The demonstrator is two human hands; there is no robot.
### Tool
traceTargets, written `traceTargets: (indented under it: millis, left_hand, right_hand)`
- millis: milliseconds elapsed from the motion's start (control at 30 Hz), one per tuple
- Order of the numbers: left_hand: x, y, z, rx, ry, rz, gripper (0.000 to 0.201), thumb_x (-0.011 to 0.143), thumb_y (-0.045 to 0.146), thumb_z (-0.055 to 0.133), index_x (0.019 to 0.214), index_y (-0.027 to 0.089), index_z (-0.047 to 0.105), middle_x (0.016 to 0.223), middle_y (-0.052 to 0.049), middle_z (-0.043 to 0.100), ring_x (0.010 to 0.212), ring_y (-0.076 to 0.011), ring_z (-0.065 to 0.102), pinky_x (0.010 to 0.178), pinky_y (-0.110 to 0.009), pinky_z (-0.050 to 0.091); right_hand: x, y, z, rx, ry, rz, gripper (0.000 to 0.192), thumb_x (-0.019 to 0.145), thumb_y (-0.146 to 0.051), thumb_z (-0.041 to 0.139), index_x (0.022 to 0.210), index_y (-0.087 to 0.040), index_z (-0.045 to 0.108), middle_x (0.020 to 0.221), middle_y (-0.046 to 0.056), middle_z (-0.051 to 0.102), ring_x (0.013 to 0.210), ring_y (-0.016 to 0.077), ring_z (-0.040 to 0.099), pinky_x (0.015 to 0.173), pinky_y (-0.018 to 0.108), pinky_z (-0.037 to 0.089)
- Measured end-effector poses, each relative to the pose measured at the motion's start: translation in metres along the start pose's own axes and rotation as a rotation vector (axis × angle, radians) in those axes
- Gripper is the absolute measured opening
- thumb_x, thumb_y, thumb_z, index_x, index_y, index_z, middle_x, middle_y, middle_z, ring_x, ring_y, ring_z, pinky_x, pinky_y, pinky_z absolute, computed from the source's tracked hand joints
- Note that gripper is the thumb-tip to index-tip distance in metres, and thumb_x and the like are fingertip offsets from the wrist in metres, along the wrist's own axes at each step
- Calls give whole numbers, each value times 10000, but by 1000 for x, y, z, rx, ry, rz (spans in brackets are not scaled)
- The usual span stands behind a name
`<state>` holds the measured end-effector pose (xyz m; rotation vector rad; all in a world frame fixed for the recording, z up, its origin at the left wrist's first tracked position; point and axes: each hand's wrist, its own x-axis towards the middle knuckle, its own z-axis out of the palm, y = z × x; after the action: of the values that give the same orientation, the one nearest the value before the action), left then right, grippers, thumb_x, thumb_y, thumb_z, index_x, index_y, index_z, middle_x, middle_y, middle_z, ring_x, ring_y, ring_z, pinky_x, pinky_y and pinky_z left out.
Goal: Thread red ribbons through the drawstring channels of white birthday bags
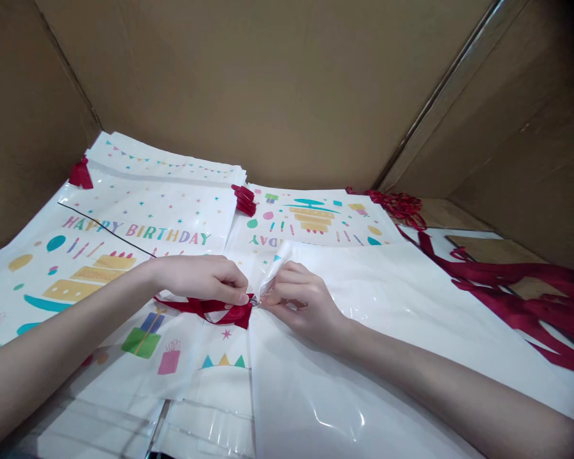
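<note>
Closest in, a plain white bag (363, 357) lies flat under the right forearm. The right hand (301, 303) pinches that bag's folded corner between thumb and fingers, closed tight on the plastic. Right beside it, the left hand (205, 277) is closed on a red ribbon (220, 312), whose end sits at the fingertips where both hands meet. Printed bags (138, 223) are stacked to the left. Loose ribbons (507, 287) trail at the right. Cardboard walls (277, 83) stand behind.

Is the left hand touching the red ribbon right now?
Touching. The head view shows the left hand pinching the red ribbon between its fingertips, right beside the right hand.
</note>
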<state>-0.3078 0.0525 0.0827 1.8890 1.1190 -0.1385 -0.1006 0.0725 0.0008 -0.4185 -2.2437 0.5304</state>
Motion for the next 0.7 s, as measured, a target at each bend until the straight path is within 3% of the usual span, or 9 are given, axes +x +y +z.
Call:
traceTargets:
  millis: [200, 700]
  left_hand:
    - [3, -2, 1, -58, -11, -16, 315, 864, 393, 446, 649, 165, 467, 557, 29, 367, 489, -89, 287, 437, -226, 239]
    - [14, -18, 2, -268, -97, -47, 337, 870, 430, 481, 660, 167, 469, 545, 38, 336, 468, -87, 256, 432, -239, 203]
  right_hand:
    - [-1, 1, 0, -8, 1, -8, 219, 857, -180, 563, 643, -196, 605, 611, 2, 605, 653, 137, 489, 680, 302, 403]
    - [-2, 3, 2, 9, -10, 25, 171, 833, -177, 610, 662, -176, 624, 635, 22, 608, 657, 142, 487, 648, 299, 396]
